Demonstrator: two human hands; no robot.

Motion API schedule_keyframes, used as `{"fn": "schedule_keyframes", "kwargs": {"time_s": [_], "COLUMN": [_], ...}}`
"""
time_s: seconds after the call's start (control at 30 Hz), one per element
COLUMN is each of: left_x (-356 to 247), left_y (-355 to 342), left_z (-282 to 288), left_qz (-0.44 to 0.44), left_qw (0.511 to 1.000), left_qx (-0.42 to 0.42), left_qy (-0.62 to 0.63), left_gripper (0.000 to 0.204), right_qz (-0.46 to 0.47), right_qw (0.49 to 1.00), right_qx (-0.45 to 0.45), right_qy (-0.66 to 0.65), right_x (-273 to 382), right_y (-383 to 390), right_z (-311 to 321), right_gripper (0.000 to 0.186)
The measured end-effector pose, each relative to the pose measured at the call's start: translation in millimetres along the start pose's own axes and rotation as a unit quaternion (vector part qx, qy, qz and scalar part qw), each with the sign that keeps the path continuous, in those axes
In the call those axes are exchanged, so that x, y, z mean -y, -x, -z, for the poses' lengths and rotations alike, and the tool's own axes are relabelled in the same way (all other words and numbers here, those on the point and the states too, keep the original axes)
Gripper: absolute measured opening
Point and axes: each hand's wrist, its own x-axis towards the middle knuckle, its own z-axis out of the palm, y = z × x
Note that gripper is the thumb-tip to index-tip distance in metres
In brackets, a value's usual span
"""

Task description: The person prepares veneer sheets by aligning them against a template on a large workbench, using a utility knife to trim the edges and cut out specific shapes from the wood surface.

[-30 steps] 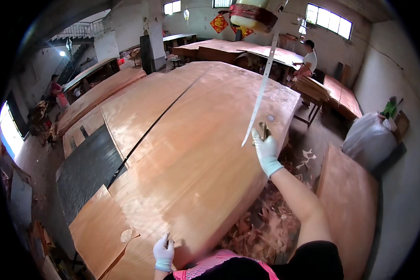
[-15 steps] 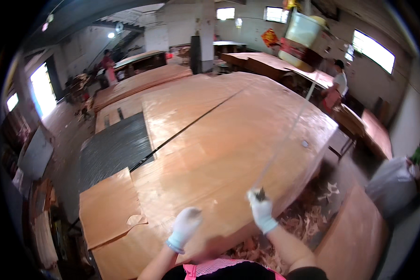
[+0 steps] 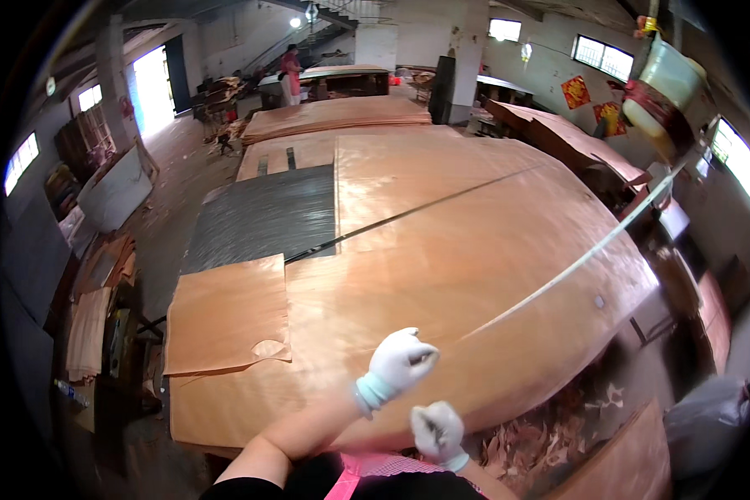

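Observation:
My left hand (image 3: 398, 364), in a white glove with a pale blue cuff, is over the near part of a wide wood veneer sheet (image 3: 442, 242). Its fingers are curled together; whatever they hold, if anything, does not show. Lower and to the right, my right hand (image 3: 439, 433), gloved alike, is closed near the front edge, its contents hidden. A thin whitish strip (image 3: 571, 268) slants down from the upper right and fades out just beyond my left hand. I cannot tell whether it reaches either hand.
A smaller veneer piece (image 3: 225, 321) with a torn spot lies at left, by black plastic sheeting (image 3: 262, 212). A dark line (image 3: 417, 215) crosses the veneer. A plastic container (image 3: 662, 96) hangs at upper right. Scraps (image 3: 525, 454) litter the floor. Another person (image 3: 292, 73) stands far back.
My view has swung left. My right hand has drawn back toward my body, and my left hand has moved forward and right. The dark thing seen at my right hand earlier no longer shows.

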Motion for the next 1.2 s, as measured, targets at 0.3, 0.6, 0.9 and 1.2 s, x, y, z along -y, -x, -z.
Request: {"fn": "schedule_keyframes", "kwargs": {"time_s": [0.3,0.6,0.9,1.2], "left_x": [50,34,98,199], "left_y": [111,233,348,432], "left_z": [28,116,206,238], "left_qz": [0.429,0.522,0.664,0.468], "left_qw": [0.721,0.751,0.679,0.842], "left_qx": [0.026,0.035,-0.208,-0.02], "left_qy": [0.543,0.402,0.236,-0.27], "left_gripper": [0.048,0.028,0.026,0.036], "right_qz": [-0.251,-0.296,-0.513,-0.62], "right_qw": [0.933,0.903,0.813,0.742], "right_qx": [0.155,0.271,0.14,0.08], "right_qy": [-0.208,-0.15,-0.236,-0.24], "right_x": [-16,-3,-15,-2], "right_y": [-29,-39,-83,-72], "right_z": [-47,-146,-279,-328], "right_gripper": [0.034,0.03,0.034,0.035]}}
